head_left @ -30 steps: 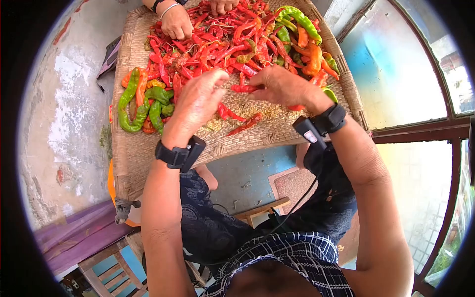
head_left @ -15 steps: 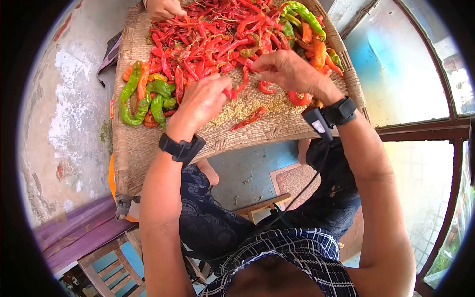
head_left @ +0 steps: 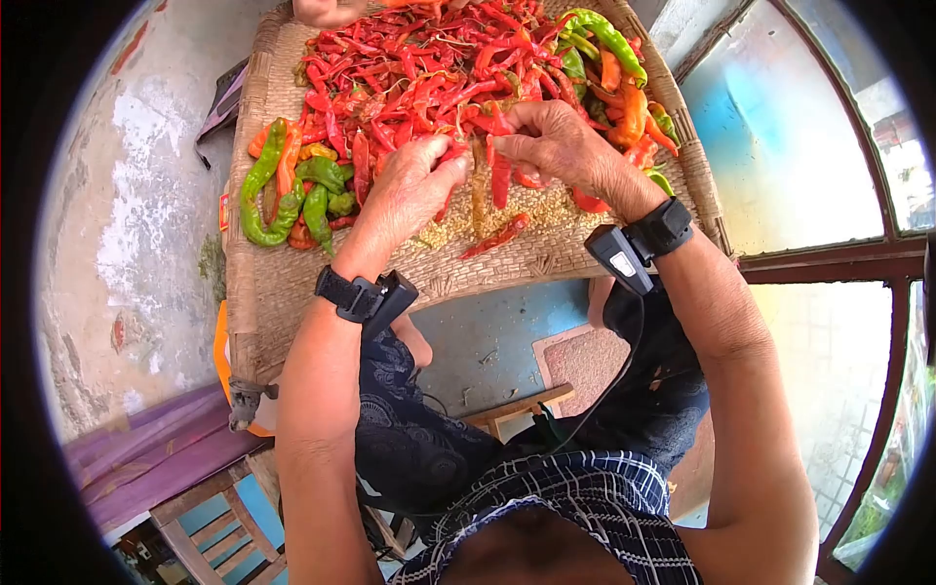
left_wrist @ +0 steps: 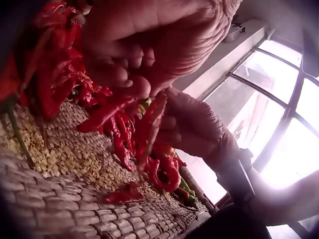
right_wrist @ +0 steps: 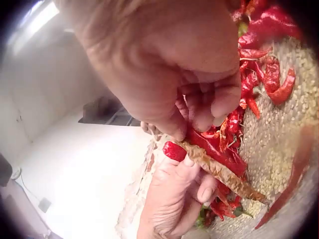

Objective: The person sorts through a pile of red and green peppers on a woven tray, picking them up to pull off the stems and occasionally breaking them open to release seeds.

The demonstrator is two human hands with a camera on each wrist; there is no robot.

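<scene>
Both hands are close together over the near part of a woven tray [head_left: 292, 278]. My left hand [head_left: 409, 185] pinches a red chili pepper [left_wrist: 107, 113], whose blunt end shows by the thumb in the right wrist view. A red chili pepper [head_left: 500, 177] hangs from the thumb and fingers of my right hand [head_left: 565, 154]. Beside it a wrinkled brown dried pepper [right_wrist: 224, 177] slants down from the right fingertips. Pale seeds [head_left: 546, 216] lie scattered beneath the hands, with a loose red pepper [head_left: 495, 237] among them.
A large heap of red peppers [head_left: 390, 83] covers the tray's far part. Green peppers [head_left: 258, 195] lie at its left, orange ones [head_left: 632, 117] at its right. Another person's hand [head_left: 330, 10] shows at the far edge. A window [head_left: 780, 146] stands on the right.
My right hand went out to the pile and came back near the left, now with peppers hanging from its fingers. The other person's hands moved toward the far edge.
</scene>
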